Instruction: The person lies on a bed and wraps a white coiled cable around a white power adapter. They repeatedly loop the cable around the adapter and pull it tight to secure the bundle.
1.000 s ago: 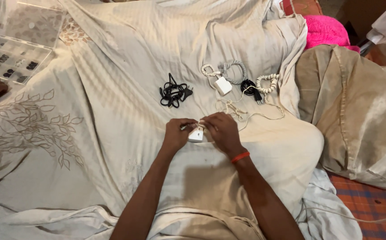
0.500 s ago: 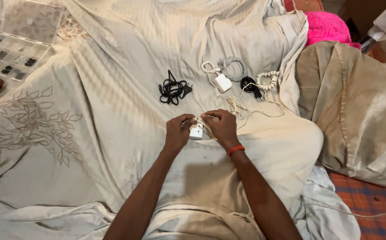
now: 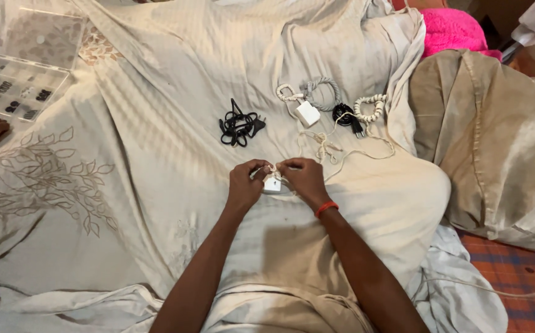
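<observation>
My left hand [image 3: 244,185] and right hand [image 3: 305,179] pinch a white charger [image 3: 272,184] and its cord [image 3: 326,150]; clear compartment box [image 3: 14,92], bed's far-left corner, holds small dark pieces.

A single head-worn camera is looking steeply down from above the person's forearms, facing forward across a cream bedsheet [image 3: 156,123], taking in both hands at close-to-middle range and reaching to a pink cushion [image 3: 455,31] at the far right corner

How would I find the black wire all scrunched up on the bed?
Look at the big cream bedsheet. Just above the left hand lies the black wire, bunched in a messy tangle. The cords to its right are neat loops, mostly white or grey.
</observation>
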